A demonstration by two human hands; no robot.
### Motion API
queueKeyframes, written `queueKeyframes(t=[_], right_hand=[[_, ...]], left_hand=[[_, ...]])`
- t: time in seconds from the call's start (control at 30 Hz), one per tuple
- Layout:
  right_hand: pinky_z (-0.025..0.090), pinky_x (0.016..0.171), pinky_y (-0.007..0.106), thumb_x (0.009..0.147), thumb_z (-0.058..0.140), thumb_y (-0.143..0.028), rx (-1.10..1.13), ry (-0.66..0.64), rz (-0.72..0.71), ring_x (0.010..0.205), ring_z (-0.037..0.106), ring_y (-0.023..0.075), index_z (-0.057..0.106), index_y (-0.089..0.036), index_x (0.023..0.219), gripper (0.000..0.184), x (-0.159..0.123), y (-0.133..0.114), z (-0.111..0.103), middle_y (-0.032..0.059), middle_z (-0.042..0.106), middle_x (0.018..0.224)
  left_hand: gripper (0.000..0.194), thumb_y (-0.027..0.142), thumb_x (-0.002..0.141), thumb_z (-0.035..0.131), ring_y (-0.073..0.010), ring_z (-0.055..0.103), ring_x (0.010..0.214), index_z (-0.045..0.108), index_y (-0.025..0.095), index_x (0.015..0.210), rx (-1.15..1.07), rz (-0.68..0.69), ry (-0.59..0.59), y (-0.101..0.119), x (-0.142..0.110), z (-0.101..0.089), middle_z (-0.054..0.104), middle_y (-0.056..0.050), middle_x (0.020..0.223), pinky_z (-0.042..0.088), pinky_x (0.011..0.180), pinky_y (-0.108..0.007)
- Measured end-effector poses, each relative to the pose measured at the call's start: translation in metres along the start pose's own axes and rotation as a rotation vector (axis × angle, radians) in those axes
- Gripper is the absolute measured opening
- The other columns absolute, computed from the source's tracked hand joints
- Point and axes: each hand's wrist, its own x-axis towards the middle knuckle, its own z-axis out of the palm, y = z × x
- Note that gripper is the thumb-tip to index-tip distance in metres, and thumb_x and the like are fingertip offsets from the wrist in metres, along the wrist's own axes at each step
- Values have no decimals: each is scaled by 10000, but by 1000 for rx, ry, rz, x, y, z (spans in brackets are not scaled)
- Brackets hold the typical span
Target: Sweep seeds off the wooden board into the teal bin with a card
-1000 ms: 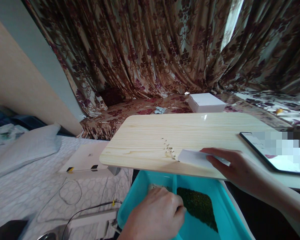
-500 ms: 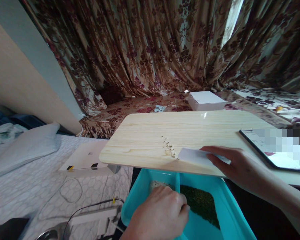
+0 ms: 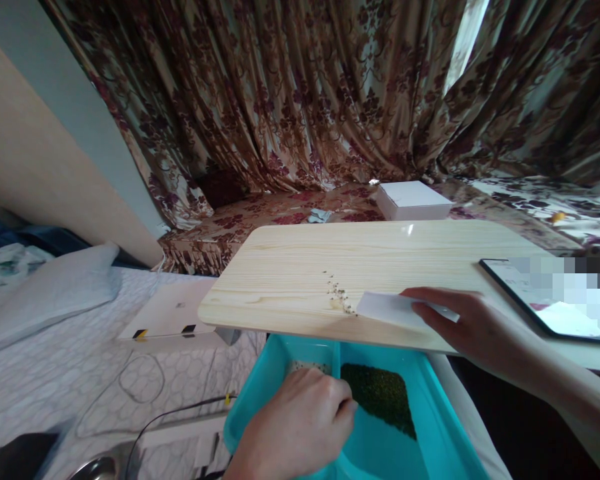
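My right hand (image 3: 460, 317) pinches a small white card (image 3: 385, 307), laid low on the wooden tabletop (image 3: 280, 267). Just left of the card's edge lies a scattered line of small dark grains (image 3: 339, 293). Below the table's near edge is a turquoise divided tray (image 3: 425, 400). My left hand (image 3: 310, 413) is closed over its divider and appears to grip it; the fingertips are hidden. Green grains (image 3: 380, 397) fill part of the right compartment. Pale grains (image 3: 305, 367) show in the left one, partly behind my hand.
A tablet (image 3: 535, 300) lies at the table's right. Behind the table is a white box (image 3: 415, 200). To the left, a bed (image 3: 60, 320) holds a pillow (image 3: 75, 280), a flat white box (image 3: 175, 310) and cables. Patterned curtains (image 3: 280, 87) hang at the back.
The turquoise tray has shifted left together with my left hand. My right hand and the card have barely moved, and the dark grains lie as before.
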Motion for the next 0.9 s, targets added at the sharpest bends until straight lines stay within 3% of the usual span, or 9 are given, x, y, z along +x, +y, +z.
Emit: queueKeyframes(t=[0.37, 0.57, 0.9], right_hand=[[592, 644, 319, 899, 470, -276, -22, 28, -26, 746, 752, 223, 764, -203, 1004, 321, 8, 3, 11, 58, 794, 909], [599, 659, 329, 920, 457, -267, 6, -22, -40, 771, 753, 243, 770, -170, 1008, 339, 1, -7, 3, 85, 790, 929], [608, 626, 353, 914, 453, -288, -4, 28, -75, 751, 753, 256, 773, -177, 981, 345, -1, -6, 0, 78, 791, 904]], left_hand=[[331, 300, 970, 388, -231, 613, 900, 588, 201, 726, -35, -15, 9, -7, -3, -2, 677, -37, 815, 402, 816, -343], [336, 300, 973, 378, -225, 611, 890, 586, 203, 727, -44, -18, 18, -10, -3, -2, 680, -36, 823, 390, 795, -333], [340, 300, 976, 367, -213, 604, 867, 588, 206, 735, -36, -15, 11, -12, -4, -3, 680, -33, 824, 379, 767, -316]])
